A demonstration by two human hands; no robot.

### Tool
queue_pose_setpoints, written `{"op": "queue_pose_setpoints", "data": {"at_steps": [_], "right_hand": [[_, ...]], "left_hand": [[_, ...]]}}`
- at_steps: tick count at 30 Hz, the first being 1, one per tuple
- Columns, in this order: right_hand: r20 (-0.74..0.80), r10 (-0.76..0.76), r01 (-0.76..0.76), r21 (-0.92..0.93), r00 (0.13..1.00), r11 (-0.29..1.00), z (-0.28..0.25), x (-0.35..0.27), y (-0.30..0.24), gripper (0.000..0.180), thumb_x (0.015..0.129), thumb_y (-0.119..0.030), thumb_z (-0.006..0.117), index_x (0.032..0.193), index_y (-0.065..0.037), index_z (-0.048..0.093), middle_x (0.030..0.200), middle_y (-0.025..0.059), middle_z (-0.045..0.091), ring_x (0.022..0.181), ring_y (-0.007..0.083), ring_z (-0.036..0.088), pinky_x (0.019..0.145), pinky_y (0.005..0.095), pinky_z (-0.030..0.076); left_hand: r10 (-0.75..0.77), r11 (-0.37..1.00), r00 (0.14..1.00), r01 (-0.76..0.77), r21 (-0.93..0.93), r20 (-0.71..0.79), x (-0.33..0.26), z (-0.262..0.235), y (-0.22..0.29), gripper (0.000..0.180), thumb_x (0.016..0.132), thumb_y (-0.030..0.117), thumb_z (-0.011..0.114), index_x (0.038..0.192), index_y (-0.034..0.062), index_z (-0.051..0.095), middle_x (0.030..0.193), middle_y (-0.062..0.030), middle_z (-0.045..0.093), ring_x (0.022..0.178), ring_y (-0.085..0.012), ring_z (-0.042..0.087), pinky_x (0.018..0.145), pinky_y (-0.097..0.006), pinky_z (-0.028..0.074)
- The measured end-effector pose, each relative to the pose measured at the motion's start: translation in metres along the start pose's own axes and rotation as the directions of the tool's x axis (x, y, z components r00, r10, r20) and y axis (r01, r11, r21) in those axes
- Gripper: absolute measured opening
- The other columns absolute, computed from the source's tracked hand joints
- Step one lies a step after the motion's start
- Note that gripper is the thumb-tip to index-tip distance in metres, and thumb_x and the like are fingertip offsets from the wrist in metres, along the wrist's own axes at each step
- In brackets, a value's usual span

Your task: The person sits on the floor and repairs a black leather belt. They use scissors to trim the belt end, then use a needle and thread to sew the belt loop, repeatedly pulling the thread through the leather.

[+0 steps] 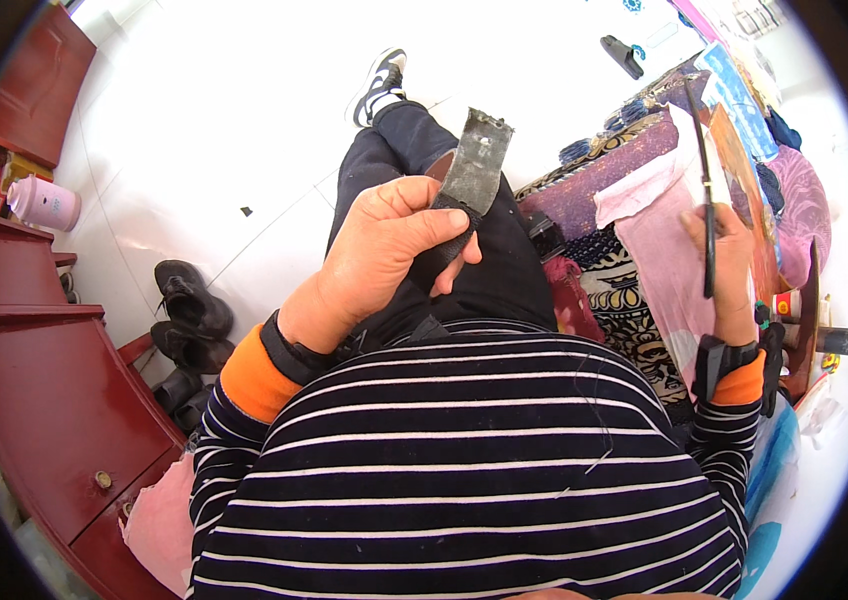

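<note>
My left hand (399, 235) is in front of my lap, thumb and fingers pinching a worn, dark grey flat strip (481, 160). Its lower part looks black and woven where the thumb presses it, and the rest sticks up past the fingers. Behind that hand a bit of something reddish-brown (440, 166) shows. To the right, my right hand (729, 240) grips a long, slim black tool (701, 145) with a pale ring partway along. The tool narrows toward its far end; its exact kind is unclear. Under that arm lies a pink cloth (656, 250).
Patterned fabric (624, 165) covers a seat at my right, with a brown board (729, 150) on it. Dark red cabinets (54, 400) stand at left, with black shoes (189, 300) beside them. A pink canister (44, 203) and, far off, a black slipper (622, 56) are visible.
</note>
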State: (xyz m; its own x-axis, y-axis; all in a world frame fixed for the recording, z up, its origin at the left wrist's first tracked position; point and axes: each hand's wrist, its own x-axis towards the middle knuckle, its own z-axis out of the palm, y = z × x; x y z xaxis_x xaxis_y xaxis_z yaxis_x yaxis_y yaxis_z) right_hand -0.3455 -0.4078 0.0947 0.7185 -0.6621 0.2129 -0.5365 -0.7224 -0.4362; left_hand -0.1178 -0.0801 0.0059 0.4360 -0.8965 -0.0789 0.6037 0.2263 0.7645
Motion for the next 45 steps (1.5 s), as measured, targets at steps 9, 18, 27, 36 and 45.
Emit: {"op": "queue_pose_setpoints", "data": {"at_steps": [9,18,27,36,45], "right_hand": [[-0.232,0.099,-0.212,-0.532,0.968,0.82,-0.073,0.011,0.152,0.033,0.083,-0.026,0.067,0.098,0.003,0.066,0.092,0.0217,0.067,0.087,0.0349,0.064,0.081,0.0399,0.048],[0.341,-0.123,-0.099,0.564,0.932,0.82,0.053,0.002,-0.064,0.024,0.096,-0.021,0.055,0.101,-0.002,0.068,0.086,0.0036,0.067,0.075,0.0081,0.06,0.066,0.0228,0.049],[0.568,-0.272,-0.233,0.66,0.777,0.714,0.121,0.004,-0.182,0.029,0.087,-0.021,0.07,0.067,-0.001,0.061,0.06,0.0026,0.061,0.052,0.0087,0.058,0.048,0.0218,0.044],[0.177,-0.394,0.078,0.831,0.902,0.551,0.128,-0.008,-0.175,0.016,0.089,-0.006,0.064,0.078,0.005,0.059,0.07,0.0071,0.063,0.054,0.0104,0.062,0.045,0.0209,0.048],[0.193,-0.362,-0.022,0.905,0.912,0.425,0.124,-0.015,-0.182,0.008,0.091,-0.001,0.058,0.094,0.006,0.057,0.075,0.0086,0.064,0.057,0.008,0.061,0.045,0.0189,0.05]], "left_hand": [[0.041,0.997,0.993,-0.033,-0.073,0.109,0.001,-0.001,-0.001,0.016,0.09,0.003,0.05,0.102,-0.0032,0.058,0.084,-0.0122,0.066,0.063,-0.0154,0.06,0.058,-0.027,0.05],[0.058,0.998,0.988,-0.053,-0.039,0.143,0.0,0.003,-0.005,0.019,0.09,-0.003,0.046,0.106,-0.0045,0.057,0.092,-0.0131,0.066,0.068,-0.016,0.061,0.064,-0.027,0.051],[0.051,0.989,0.993,-0.065,0.132,0.11,-0.002,0.0,-0.002,0.015,0.09,-0.001,0.048,0.102,-0.0009,0.058,0.088,-0.0084,0.065,0.069,-0.0129,0.06,0.064,-0.025,0.05],[0.069,0.989,0.983,-0.09,0.118,0.171,-0.001,-0.002,-0.006,0.018,0.092,-0.004,0.049,0.108,-0.0006,0.056,0.097,-0.0092,0.066,0.075,-0.0114,0.061,0.065,-0.024,0.05],[0.118,0.986,0.967,-0.141,0.088,0.224,0.0,-0.002,-0.006,0.025,0.092,-0.002,0.054,0.117,-0.002,0.056,0.1,-0.0097,0.066,0.079,-0.0124,0.062,0.069,-0.024,0.051]]}}
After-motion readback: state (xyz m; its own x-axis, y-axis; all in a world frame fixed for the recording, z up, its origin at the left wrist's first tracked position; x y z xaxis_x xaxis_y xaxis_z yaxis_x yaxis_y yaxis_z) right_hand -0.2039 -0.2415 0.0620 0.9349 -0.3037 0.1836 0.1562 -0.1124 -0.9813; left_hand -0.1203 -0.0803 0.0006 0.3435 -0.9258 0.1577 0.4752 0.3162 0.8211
